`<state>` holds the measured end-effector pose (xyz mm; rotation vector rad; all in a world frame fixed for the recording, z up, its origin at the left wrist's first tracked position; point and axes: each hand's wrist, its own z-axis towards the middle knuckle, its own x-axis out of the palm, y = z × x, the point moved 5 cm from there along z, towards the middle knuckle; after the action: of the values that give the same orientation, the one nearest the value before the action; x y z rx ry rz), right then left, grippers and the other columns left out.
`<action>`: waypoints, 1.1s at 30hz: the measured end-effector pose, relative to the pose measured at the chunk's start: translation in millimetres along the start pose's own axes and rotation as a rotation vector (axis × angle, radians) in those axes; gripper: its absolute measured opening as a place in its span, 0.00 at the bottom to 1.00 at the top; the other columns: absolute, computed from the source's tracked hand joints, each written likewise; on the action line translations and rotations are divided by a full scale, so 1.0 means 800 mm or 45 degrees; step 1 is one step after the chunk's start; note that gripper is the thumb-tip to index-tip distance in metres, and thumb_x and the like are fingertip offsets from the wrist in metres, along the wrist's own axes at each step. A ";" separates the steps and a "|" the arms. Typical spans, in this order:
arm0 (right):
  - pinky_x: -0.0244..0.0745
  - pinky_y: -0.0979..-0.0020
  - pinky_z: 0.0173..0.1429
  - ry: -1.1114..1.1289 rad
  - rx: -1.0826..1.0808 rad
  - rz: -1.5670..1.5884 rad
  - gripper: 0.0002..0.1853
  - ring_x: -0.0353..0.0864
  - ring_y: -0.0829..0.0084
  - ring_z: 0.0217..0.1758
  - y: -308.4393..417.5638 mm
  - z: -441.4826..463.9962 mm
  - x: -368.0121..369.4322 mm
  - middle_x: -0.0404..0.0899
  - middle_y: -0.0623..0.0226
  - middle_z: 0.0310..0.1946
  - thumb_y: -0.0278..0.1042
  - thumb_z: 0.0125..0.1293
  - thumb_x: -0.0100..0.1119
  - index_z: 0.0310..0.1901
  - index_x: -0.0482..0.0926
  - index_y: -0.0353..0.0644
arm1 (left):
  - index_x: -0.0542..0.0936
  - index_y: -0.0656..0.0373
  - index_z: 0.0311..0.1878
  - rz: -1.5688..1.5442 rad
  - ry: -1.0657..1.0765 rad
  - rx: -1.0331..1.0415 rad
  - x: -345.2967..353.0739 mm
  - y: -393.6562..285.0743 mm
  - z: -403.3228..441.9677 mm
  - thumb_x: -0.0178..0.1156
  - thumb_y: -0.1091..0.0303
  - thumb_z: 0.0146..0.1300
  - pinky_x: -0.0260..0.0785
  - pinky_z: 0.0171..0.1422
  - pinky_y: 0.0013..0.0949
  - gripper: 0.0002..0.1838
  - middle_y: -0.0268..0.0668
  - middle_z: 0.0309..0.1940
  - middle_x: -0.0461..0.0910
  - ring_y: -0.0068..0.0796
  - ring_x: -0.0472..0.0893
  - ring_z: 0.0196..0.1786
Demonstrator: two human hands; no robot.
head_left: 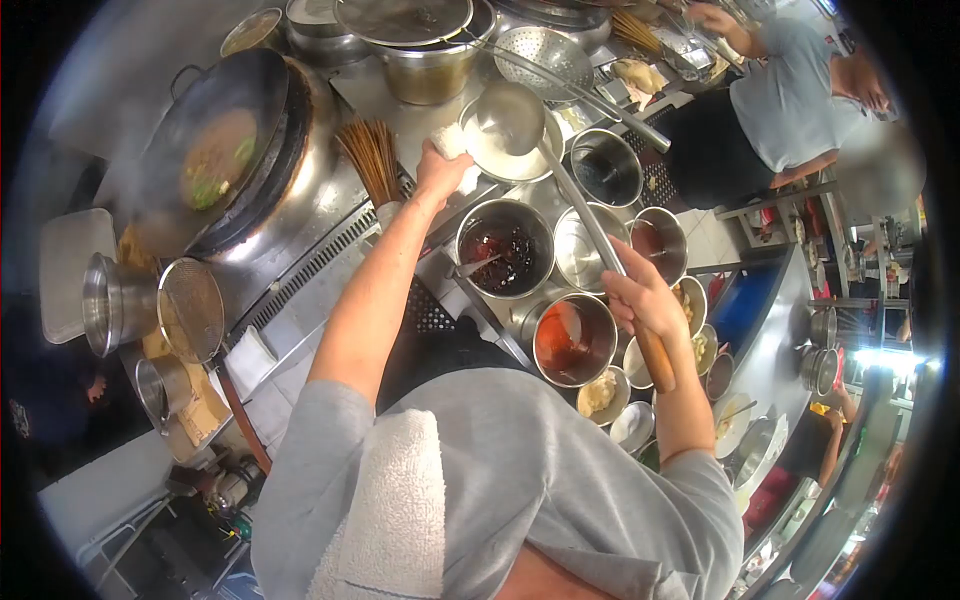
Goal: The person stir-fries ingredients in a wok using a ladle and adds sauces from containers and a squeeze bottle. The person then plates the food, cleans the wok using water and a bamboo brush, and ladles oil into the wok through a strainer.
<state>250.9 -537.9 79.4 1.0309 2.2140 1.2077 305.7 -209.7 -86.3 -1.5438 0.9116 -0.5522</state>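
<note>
My left hand (440,175) is closed around a folded white cloth (453,143), beside the near-left rim of a pale round bowl (490,160). In my right hand (645,292) is the wooden handle of a long metal ladle (510,118), whose bowl hangs over that pale bowl and hides part of it. Below the ladle's shaft stand metal pots, one with dark sauce and a spoon (505,248), another with red-orange liquid (575,340). To the left, a large wok (220,140) sits tilted on the range, with brownish liquid and green pieces in it.
A bamboo brush (370,160) stands by the range's grate. Behind are a big pot (430,75) with a strainer across it and a perforated skimmer (545,62). A round sieve (190,310) lies at left. Another person (790,95) stands at the upper right.
</note>
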 end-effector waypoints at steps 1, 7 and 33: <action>0.61 0.79 0.14 0.010 0.005 0.047 0.32 0.62 0.85 0.15 -0.002 0.000 -0.002 0.64 0.76 0.19 0.27 0.66 0.51 0.71 0.56 0.39 | 0.67 0.67 0.57 -0.005 0.005 -0.008 0.001 0.002 0.000 0.67 0.71 0.46 0.73 0.51 0.33 0.33 0.43 0.47 0.78 0.33 0.80 0.48; 0.60 0.80 0.14 0.010 0.020 0.093 0.33 0.62 0.85 0.15 -0.004 0.003 -0.003 0.64 0.75 0.20 0.26 0.66 0.51 0.72 0.54 0.38 | 0.63 0.65 0.63 -0.009 0.056 -0.020 0.001 0.002 0.000 0.68 0.64 0.47 0.73 0.55 0.35 0.39 0.50 0.51 0.78 0.40 0.80 0.52; 0.49 0.86 0.10 0.084 -0.048 1.067 0.16 0.56 0.90 0.13 -0.041 -0.020 0.021 0.62 0.73 0.25 0.28 0.71 0.47 0.59 0.67 0.45 | 0.69 0.65 0.61 -0.619 0.127 -0.326 -0.265 0.020 -0.245 0.61 0.73 0.61 0.73 0.52 0.32 0.24 0.36 0.47 0.78 0.27 0.78 0.48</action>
<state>216.5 -544.9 60.2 2.0294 1.8098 1.5974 26.3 -156.8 -33.5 -2.0028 0.6970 -0.8903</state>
